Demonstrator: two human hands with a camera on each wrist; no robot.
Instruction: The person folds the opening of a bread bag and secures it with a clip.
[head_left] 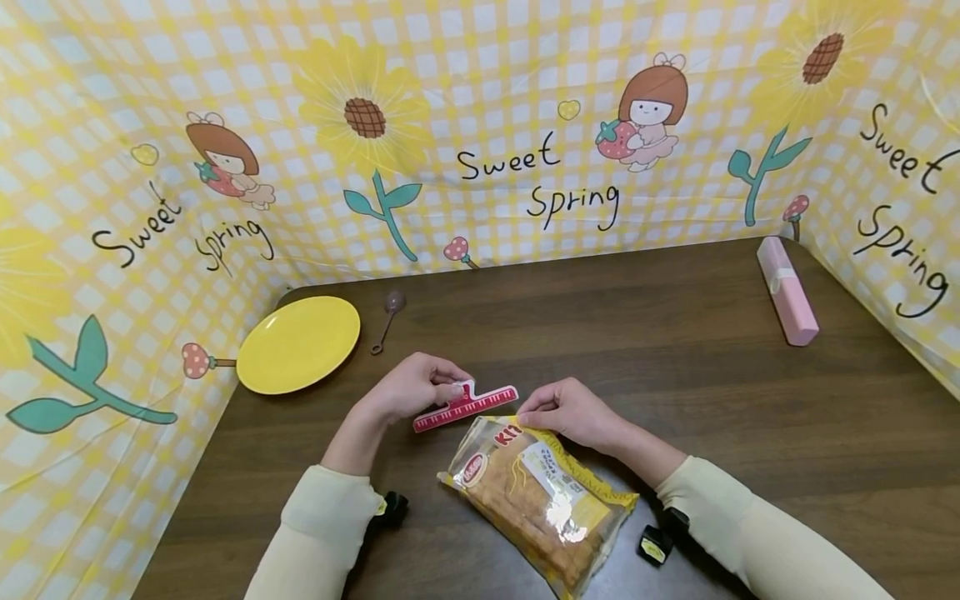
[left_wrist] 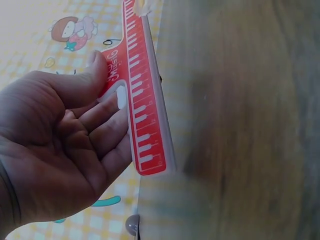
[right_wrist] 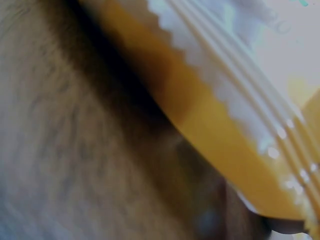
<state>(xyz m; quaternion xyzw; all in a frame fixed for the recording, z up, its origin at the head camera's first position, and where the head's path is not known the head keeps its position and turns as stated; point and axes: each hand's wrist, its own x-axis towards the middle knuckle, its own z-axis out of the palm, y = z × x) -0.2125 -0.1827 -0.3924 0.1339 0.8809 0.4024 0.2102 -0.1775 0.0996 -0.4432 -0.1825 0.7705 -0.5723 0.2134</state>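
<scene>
1. A yellow-and-white checked cloth (head_left: 491,79), printed with sunflowers, cartoon figures and the words "Sweet Spring", hangs around the back and sides of a dark wood-grain counter (head_left: 600,333).
2. Near the cloth on the left lies a yellow oval plate (head_left: 298,345); just to its right is a small brownish spoon (head_left: 387,321), its round bowl pointing away from the person.
3. At the far right, a long pink case (head_left: 787,292) with a pale band around it lies near the back of the counter.
4. The bread packet (head_left: 540,500), clear and yellow with red lettering and a golden-brown filling, lies at a slant on the counter in front of the person.
5. The left hand (head_left: 416,387) grasps a red clip (head_left: 467,407) printed with piano keys: thumb on the front of its tab, fingers behind. The clip is just beside the packet's far end; whether they touch cannot be told.
6. The right hand (head_left: 573,412) pinches the packet's far right corner between thumb and fingers. The right wrist view is blurred, showing mostly yellow wrapper with a toothed edge.
7. Both forearms wear cream sleeves (head_left: 326,508).
</scene>
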